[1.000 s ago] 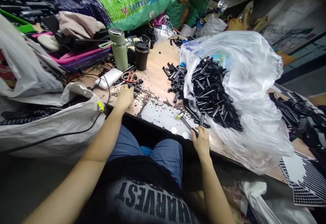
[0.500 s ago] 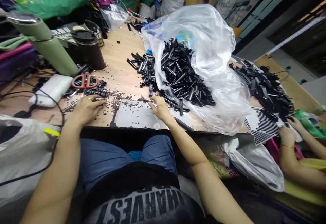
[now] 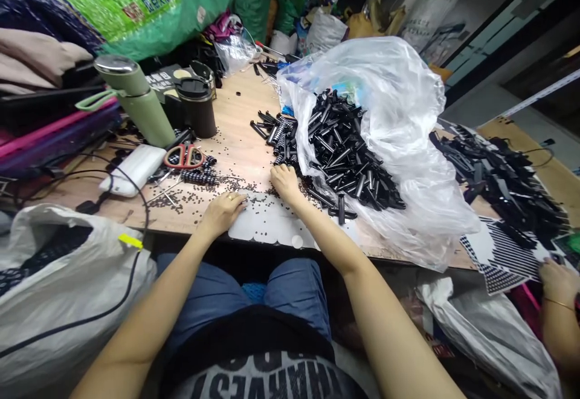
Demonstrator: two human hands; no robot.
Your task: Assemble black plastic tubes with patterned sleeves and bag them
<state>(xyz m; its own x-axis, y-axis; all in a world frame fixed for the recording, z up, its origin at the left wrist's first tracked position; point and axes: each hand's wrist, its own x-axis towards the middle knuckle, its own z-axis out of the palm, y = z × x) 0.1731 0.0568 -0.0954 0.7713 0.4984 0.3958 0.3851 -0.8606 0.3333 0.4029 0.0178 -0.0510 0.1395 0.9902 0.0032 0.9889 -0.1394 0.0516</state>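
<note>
My left hand (image 3: 222, 213), with a ring on one finger, rests at the left edge of a pale flat sheet (image 3: 267, 220). Its fingers are bent and pressed together among small dark bead-like pieces (image 3: 259, 199); whatever they pinch is too small to name. My right hand (image 3: 285, 182) is closed, fingers curled down just below the black-and-white patterned tubes (image 3: 281, 145). What lies under those fingertips is hidden. Right of this hand, a heap of black plastic tube-shaped parts (image 3: 335, 145) spills from a clear plastic bag (image 3: 403, 121).
Red-handled scissors (image 3: 183, 156), a white box-like device (image 3: 131, 170), a green flask (image 3: 140, 106) and a dark lidded cup (image 3: 198, 109) stand left. A black cable (image 3: 145, 205) hangs over the table edge. At right, a co-worker's hand (image 3: 559, 281) is near black parts (image 3: 512, 175).
The view has swung left. My left hand has moved right, from near the scissors to the pale sheet. My right hand has shifted up off the sheet toward the patterned tubes, its fingers curling.
</note>
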